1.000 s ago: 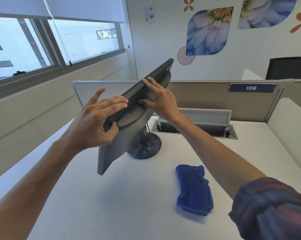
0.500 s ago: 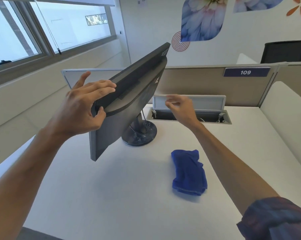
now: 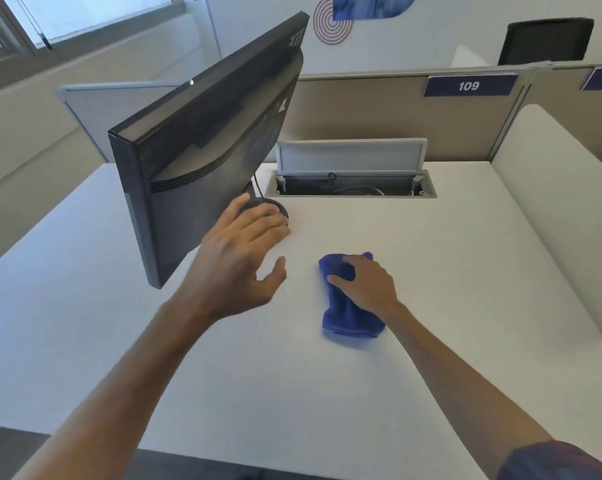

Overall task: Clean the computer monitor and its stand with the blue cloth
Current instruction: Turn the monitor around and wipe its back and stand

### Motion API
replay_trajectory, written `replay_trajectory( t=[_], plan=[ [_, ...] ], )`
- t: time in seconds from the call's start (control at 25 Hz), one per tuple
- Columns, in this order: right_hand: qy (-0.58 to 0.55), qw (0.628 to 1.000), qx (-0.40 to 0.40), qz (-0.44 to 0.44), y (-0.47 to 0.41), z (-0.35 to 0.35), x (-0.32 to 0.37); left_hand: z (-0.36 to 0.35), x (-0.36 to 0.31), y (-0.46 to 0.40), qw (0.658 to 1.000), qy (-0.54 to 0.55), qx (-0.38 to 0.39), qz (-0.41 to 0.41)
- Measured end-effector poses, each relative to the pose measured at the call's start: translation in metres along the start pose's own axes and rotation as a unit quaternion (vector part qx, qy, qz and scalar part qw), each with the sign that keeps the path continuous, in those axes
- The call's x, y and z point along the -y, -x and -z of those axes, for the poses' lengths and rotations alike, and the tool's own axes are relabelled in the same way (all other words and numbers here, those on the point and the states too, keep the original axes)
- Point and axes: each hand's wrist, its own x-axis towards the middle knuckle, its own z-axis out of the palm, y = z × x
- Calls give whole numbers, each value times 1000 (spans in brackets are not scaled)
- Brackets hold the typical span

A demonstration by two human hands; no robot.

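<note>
The dark monitor (image 3: 206,133) stands on the white desk (image 3: 223,393) at the left, turned so that its back faces me and tilted. Its round stand base (image 3: 278,206) shows only in part behind my left hand. My left hand (image 3: 237,261) is off the monitor, fingers spread and holding nothing, just in front of the base. The blue cloth (image 3: 348,320) lies crumpled on the desk to the right of it. My right hand (image 3: 368,285) is down on the cloth's far end, thumb and fingers curled into the fabric.
An open cable hatch (image 3: 351,188) with a raised lid sits in the desk behind the monitor. A beige partition carries a label reading 109 (image 3: 469,85), with a black chair (image 3: 545,39) beyond. A padded divider (image 3: 552,202) bounds the right side.
Both hands have left the monitor's top edge. My right hand dropped onto the blue cloth and took hold of it; my left hand came down to the stand base. The view tilted downward.
</note>
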Motion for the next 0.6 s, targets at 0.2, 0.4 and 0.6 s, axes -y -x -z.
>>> replay_trajectory(
  t=[0.2,0.4,0.6],
  plan=[
    [132,991,-3,27,4,-28,-1,-81,-13,28,983,94,131,93],
    [178,983,-33,12,2,-51,3,-120,-22,56,943,123,250,184],
    [124,989,-86,4,-7,-60,-2,-131,-23,79,900,125,346,235]
  ],
)
